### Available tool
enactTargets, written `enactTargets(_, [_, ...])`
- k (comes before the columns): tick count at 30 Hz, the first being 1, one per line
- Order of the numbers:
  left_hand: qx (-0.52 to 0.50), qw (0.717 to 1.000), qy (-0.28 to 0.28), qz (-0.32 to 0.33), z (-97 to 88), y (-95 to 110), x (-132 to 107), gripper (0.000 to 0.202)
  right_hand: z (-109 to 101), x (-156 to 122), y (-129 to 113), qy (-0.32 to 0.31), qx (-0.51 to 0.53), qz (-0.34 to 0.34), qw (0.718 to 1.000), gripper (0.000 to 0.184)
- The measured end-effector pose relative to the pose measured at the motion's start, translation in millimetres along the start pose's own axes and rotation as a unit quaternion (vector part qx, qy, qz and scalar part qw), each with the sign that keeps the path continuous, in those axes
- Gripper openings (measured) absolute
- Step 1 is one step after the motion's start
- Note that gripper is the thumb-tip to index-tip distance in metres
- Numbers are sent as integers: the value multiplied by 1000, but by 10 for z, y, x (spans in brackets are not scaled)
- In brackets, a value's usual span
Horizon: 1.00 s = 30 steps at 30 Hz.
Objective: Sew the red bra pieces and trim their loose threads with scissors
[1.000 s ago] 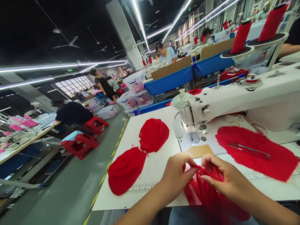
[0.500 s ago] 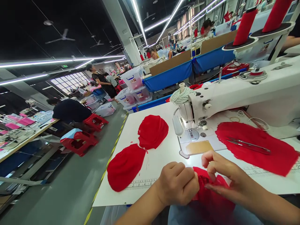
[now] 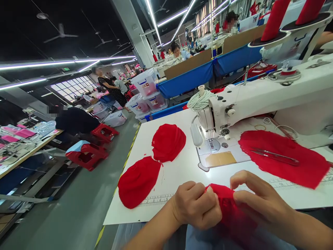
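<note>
Between my hands, at the table's near edge, hangs a piece of red fabric (image 3: 229, 211); its lower part drapes over my lap. My left hand (image 3: 199, 205) is closed in a fist around its left end. Thumb and forefinger of my right hand (image 3: 257, 198) pinch its upper right edge. Ahead stands a white sewing machine (image 3: 249, 93). To the left on the white table (image 3: 179, 173) lie two rounded red fabric pieces, a far one (image 3: 169, 142) and a near one (image 3: 139, 182). A longer red piece (image 3: 281, 152) lies at right with metal tweezers (image 3: 275, 157) on it.
A ruler strip (image 3: 156, 200) runs along the table's front. Red thread cones (image 3: 275, 21) stand behind the machine. Red stools (image 3: 87, 155) and stacked clear bins (image 3: 145, 83) are beyond the aisle and table. Other people sit or stand further back.
My right hand has moved from over the fabric to its upper right edge and pinches it there. The fabric's top edge is now stretched between my hands. The view has shifted slightly.
</note>
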State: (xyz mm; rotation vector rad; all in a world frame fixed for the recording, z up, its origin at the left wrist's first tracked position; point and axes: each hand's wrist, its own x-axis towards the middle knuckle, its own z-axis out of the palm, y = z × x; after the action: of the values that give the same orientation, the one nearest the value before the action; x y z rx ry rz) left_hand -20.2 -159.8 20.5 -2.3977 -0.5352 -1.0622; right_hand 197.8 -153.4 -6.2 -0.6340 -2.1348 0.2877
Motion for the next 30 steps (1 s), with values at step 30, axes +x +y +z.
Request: enactTargets(30, [-396, 608, -200, -658, 427, -300, 210, 12, 251, 220, 243, -37, 107, 320, 941, 10])
